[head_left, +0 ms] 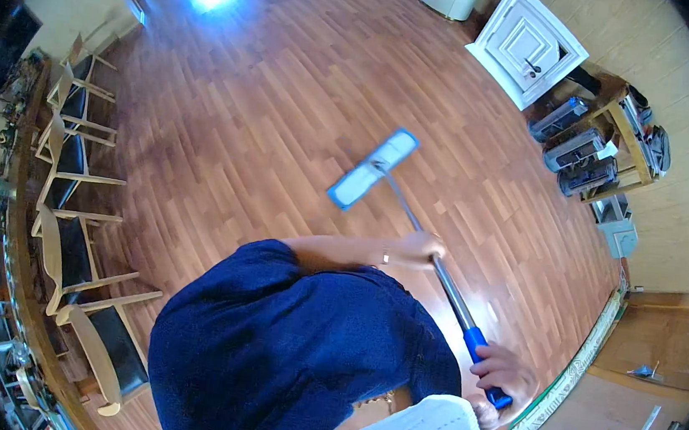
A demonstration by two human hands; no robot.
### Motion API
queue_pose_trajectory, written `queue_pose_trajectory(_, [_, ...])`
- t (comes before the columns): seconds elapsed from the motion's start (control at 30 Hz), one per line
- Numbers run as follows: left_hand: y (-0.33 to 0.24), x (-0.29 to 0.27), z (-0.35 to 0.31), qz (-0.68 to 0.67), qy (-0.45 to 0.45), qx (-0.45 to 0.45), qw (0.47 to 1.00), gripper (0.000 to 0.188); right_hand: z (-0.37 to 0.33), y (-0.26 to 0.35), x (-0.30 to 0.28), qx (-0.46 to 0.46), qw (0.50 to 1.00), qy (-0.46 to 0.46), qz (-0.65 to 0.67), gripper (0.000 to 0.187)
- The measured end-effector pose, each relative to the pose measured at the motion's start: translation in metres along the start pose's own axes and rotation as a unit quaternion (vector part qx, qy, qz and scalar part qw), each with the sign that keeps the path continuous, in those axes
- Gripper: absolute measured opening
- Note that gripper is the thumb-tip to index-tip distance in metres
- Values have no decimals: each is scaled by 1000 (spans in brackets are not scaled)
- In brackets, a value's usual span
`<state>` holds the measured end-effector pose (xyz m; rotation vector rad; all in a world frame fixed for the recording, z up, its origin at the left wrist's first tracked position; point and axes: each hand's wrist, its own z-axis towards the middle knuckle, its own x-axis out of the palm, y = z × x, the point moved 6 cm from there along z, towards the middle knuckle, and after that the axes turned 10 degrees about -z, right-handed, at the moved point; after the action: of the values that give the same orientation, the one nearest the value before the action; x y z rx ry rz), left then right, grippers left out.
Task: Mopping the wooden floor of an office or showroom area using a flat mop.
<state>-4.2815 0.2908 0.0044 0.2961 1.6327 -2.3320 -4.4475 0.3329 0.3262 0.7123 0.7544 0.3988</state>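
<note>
A flat mop with a pale, blue-edged head [373,170] lies on the wood floor ahead of me. Its metal pole [453,295] slants back to a blue grip at my right side. Partway along the pole, my left hand [421,249] is closed around it, the arm reaching across in front of my dark blue shirt. Lower down, my right hand [505,376] wraps the blue grip near its end. A band with a small light piece [386,256] circles the left wrist.
Several wooden chairs [73,161] with dark seats line a long counter [16,264] on the left. At the right stand a white cabinet door [530,48], dark boxy appliances [574,151] beside a wooden shelf [631,136], and a long rolled mat [567,373] by the wall.
</note>
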Motion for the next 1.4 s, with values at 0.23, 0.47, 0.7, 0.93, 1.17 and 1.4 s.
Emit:
queue_pose_trajectory(0.23, [4,79,90,7,73,84,994,15,-31,-34,-52,53,990,-62,-117,37])
queue_pose_trajectory(0.47, [81,62,109,134,-12,-11,991,6,-15,-91,-42,34,997,-9,-63,29])
queue_pose_trajectory(0.7, [109,-47,67,181,-58,-190,963,7,-2,-158,10,94,990,-55,89,40])
queue_pose_trajectory(0.93, [153,-166,-61,234,-200,-238,921,28,49,-173,135,34,974,52,217,9])
queue_pose_trajectory(1.17, [159,-293,-236,272,-373,-376,803,26,116,-140,295,-4,899,301,317,8])
queue_pose_trajectory(1.4, [159,-376,-361,319,-418,-427,736,21,144,-99,446,-120,826,483,265,11])
